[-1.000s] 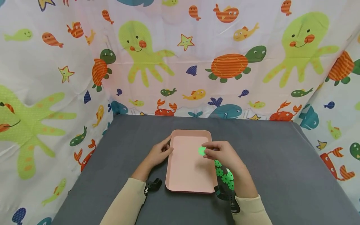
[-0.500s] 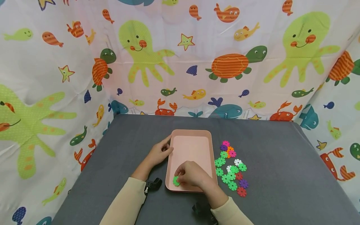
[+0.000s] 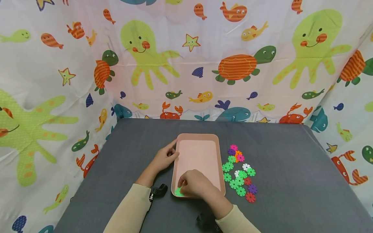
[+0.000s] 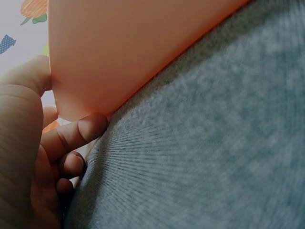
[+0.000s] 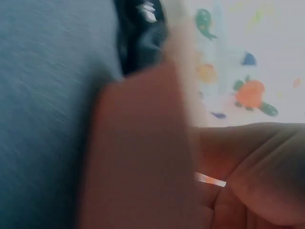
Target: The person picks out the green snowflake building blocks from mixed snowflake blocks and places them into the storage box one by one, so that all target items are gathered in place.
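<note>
Your left hand grips the pink tray; whether your right hand pinches the half-hidden notched green disc, I can't tell

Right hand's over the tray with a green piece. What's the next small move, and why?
Probably ease the right hand's fingers off the green piece: it appears to be down in the near-left corner of the pink tray, and the left hand holds the tray's left side.
</note>
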A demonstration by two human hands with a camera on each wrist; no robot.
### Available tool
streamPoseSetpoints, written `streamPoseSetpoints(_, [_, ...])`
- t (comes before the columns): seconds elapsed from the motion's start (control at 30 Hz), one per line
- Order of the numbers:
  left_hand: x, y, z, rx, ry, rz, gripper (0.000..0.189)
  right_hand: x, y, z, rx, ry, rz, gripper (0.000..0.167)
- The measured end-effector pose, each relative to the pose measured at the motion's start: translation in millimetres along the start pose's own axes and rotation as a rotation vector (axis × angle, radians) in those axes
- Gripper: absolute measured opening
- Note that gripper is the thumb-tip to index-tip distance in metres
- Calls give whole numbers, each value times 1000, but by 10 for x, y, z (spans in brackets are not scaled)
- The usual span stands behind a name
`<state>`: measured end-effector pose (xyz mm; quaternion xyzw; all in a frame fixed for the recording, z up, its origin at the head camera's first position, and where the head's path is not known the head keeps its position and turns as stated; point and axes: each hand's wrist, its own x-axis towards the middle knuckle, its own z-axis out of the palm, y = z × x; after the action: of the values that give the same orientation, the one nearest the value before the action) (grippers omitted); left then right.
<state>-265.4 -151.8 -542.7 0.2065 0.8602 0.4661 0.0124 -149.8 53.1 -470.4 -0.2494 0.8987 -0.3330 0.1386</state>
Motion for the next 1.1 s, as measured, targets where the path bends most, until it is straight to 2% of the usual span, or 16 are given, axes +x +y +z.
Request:
streamPoseSetpoints(0.1, [5,10,8,4,1,-5,63,-34,55,-189,44,25,5,4])
streamPoseSetpoints(0.2, [5,25,14,3,4,-13,64,-86,180,-441,93,101,64,11])
streamPoseSetpoints(0.33, [4,25,20,-9,7,-13,64,-178,472,-761,115,274,202,16])
streamPoseSetpoints(0.43, [3,9,22,-17,11,-6,64,-264,728,-927,48,367,334,21])
streamPoseSetpoints(0.57, [0,-9,21,-25,15,-4,64,-355,1029,-997,-94,390,514,31])
streamPoseSetpoints(0.63, [-3,-11,21,-26,18,-6,64,-368,1140,-979,-120,380,589,35])
streamPoseSetpoints(0.73, [-6,-16,20,-26,18,-8,63,-355,1244,-932,-123,378,656,36])
streamPoseSetpoints(0.87, [-6,-9,24,-20,12,-6,63,-342,1279,-906,-106,407,679,30])
streamPoseSetpoints(1.0, [-3,-7,26,-24,14,-3,63,-357,1233,-939,-88,465,633,22])
streamPoseSetpoints(1.1, [-3,-11,25,-28,16,1,63,-381,1119,-1011,36,525,566,19])
